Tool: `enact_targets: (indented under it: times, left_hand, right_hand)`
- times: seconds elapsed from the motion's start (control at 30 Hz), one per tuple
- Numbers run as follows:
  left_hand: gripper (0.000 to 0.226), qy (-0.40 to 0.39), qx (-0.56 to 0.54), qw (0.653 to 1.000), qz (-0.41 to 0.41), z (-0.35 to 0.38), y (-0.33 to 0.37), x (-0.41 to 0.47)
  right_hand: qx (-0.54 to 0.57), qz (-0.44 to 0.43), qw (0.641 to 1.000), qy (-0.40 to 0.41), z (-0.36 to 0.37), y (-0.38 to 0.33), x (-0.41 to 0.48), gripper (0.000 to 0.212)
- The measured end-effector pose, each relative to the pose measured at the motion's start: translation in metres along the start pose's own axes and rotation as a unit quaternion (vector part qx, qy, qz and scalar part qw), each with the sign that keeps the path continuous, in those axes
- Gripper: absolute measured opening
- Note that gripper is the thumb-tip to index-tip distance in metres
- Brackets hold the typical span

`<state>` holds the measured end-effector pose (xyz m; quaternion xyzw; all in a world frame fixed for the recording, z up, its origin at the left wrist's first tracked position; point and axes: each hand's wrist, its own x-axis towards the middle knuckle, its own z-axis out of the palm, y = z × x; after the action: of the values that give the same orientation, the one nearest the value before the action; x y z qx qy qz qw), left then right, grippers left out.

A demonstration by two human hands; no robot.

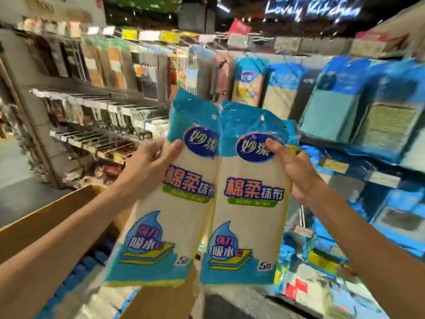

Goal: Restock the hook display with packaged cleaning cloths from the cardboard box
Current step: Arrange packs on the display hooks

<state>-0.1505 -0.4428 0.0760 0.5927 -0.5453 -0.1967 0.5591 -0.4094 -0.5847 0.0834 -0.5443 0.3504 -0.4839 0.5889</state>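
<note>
A: Entry, head view. Mounting?
B: Worn on the person's head, wide-angle; the picture bends and blurs toward its edges.
A: Facing?
B: Forward, slightly down, toward the hook display; aisle shelving at left.
A: Range?
B: Close. Forearms enter from the bottom corners; left hand and right hand mid-frame, left pack and right pack filling the centre; cardboard box low left.

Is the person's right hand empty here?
No: the right hand grips a cloth pack near its logo, thumb on the front, while the left hand holds a second pack.
</note>
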Motion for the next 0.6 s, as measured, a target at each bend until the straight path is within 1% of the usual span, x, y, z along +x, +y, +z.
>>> enact_targets:
  times: [0.07,0.1,0.13,0.23,0.3,0.33,0.4,0.47,0.53,0.57,0.6]
  left_hand:
    - [0.032,-0.032,-0.052,0.998,0.016,0.048,0.016,0.018]
    - [0.030,-0.047,-0.080,0.996,0.021,0.074,0.026,0.025]
    - [0.032,-0.060,-0.106,0.992,0.029,0.099,0.036,0.031]
    - [0.037,-0.103,-0.160,0.981,0.047,0.174,0.059,0.049]
    - [0.036,-0.146,-0.196,0.969,0.031,0.222,0.069,0.061]
    - [0.036,-0.167,-0.213,0.962,0.019,0.245,0.073,0.067]
    - [0.031,-0.202,-0.242,0.949,0.006,0.293,0.086,0.076]
    - [0.020,-0.206,-0.261,0.943,-0.025,0.326,0.099,0.085]
    - [0.026,-0.214,-0.281,0.934,-0.047,0.366,0.119,0.103]
    - [0.033,-0.211,-0.284,0.934,-0.048,0.378,0.128,0.111]
    - [0.046,-0.209,-0.290,0.933,-0.040,0.394,0.138,0.121]
  right_hand:
    - [0.012,-0.007,1.000,0.027,-0.041,-0.014,0.008,0.027]
    - [0.015,-0.012,0.999,0.035,-0.062,-0.019,0.014,0.030]
    - [0.019,-0.017,0.999,0.045,-0.082,-0.025,0.016,0.030]
    - [0.018,-0.034,0.998,0.058,-0.145,-0.041,0.024,0.022]
    - [0.014,-0.044,0.997,0.062,-0.184,-0.054,0.024,0.015]
    - [0.013,-0.050,0.996,0.071,-0.202,-0.061,0.023,0.017]
    - [0.001,-0.065,0.994,0.086,-0.241,-0.076,0.023,0.028]
    - [-0.019,-0.082,0.991,0.102,-0.271,-0.089,0.023,0.014]
    - [-0.038,-0.110,0.985,0.127,-0.311,-0.101,0.021,0.022]
    - [-0.047,-0.118,0.983,0.133,-0.323,-0.104,0.020,0.019]
    - [-0.055,-0.125,0.979,0.149,-0.337,-0.109,0.018,0.014]
